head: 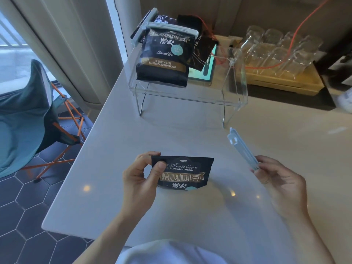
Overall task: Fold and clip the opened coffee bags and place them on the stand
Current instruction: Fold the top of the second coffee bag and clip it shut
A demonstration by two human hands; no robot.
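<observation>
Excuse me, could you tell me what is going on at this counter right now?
A person is sealing opened coffee bags. The left hand pinches the top corner of a black coffee bag held over the white counter, while the right hand holds a pale blue clip beside it, not yet on the bag. A clipped bag already stands on the clear stand, with more bags behind it.
</observation>
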